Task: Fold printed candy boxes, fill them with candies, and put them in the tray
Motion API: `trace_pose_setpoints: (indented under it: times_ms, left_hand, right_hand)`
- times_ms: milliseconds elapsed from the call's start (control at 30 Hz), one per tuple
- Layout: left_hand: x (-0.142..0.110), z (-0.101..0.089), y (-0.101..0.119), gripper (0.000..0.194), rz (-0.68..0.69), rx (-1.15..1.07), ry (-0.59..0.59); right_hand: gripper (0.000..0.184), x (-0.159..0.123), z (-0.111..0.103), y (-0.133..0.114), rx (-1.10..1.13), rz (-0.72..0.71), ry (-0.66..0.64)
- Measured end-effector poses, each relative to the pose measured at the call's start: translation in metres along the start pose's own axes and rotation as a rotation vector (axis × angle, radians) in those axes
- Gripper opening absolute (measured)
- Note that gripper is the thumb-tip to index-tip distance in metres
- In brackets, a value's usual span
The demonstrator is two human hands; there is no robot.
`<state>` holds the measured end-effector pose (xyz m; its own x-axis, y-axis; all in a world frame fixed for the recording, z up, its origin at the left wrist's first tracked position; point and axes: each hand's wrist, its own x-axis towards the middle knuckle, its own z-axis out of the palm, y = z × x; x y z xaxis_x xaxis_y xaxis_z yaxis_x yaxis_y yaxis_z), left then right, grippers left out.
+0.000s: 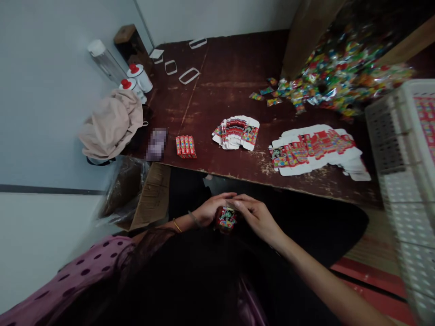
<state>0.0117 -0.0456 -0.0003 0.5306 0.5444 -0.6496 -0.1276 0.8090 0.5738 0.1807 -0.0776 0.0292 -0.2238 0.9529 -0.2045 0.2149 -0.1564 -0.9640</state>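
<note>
Low in front of the table edge, both hands meet around a small printed candy box (227, 220) with a cartoon face on red and multicoloured print. My left hand (212, 209) grips it from the left, partly hidden behind it. The fingers of my right hand (260, 220) are closed at its upper right edge. On the table ahead lies a fanned stack of flat printed cartons (250, 136). To its left stand several finished-looking small red boxes (186, 146) in a row. A larger spread of flat cartons (312, 149) is at the right.
Wrapped candies (336, 86) are heaped at the back right beside a wooden post (302, 36). A white plastic crate (390, 149) borders the right side. White-and-red bottles (141, 78), a beige cloth bag (112, 124) and white frames (189, 76) are at the left; a cardboard box (151, 194) stands below.
</note>
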Motion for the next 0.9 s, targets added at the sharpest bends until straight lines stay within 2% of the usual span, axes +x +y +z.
trace_pose_setpoints:
  times_ms: [100,233,333,467,533,633,700,733,767,833,900]
  left_hand:
    - [-0.002,-0.007,-0.001,0.047,-0.046,-0.017,-0.098]
    - [-0.011,-0.018,-0.002,0.057,-0.081,0.037,-0.244]
    - [-0.016,-0.023,-0.002,0.056,-0.066,0.151,-0.279]
    - [-0.017,-0.025,-0.001,0.051,-0.042,0.200,-0.317]
    - [-0.015,-0.022,0.000,0.049,-0.020,0.211,-0.313]
    - [-0.011,-0.014,0.005,0.047,0.029,0.189,-0.266]
    - [-0.008,-0.009,0.012,0.048,0.147,0.092,-0.130]
    - [-0.006,-0.008,0.017,0.048,0.217,0.031,-0.046]
    - [-0.004,-0.009,0.022,0.047,0.286,-0.021,0.034]
    - [0.000,-0.016,0.033,0.044,0.386,-0.015,0.135]
    - [0.004,-0.028,0.044,0.039,0.405,0.159,0.120]
  right_hand:
    - [0.035,0.003,0.000,0.004,-0.018,0.026,-0.021]
    - [0.031,0.009,-0.003,0.012,-0.038,0.011,-0.034]
    - [0.029,0.006,-0.009,0.010,-0.168,-0.146,-0.051]
    - [0.027,-0.004,-0.021,0.005,-0.480,-0.420,-0.189]
    - [0.030,-0.008,-0.020,0.008,-0.592,-0.466,-0.212]
    - [0.036,-0.010,-0.001,0.017,-0.472,-0.390,-0.085]
    - [0.050,-0.008,0.019,0.023,-0.212,-0.253,0.100]
    - [0.062,-0.006,0.027,0.025,-0.052,-0.183,0.149]
    - [0.060,-0.004,0.032,0.028,0.110,-0.111,0.137]
    - [0.049,0.002,0.028,0.030,0.284,0.036,0.059]
    - [0.040,0.012,0.008,0.029,0.269,0.097,0.012]
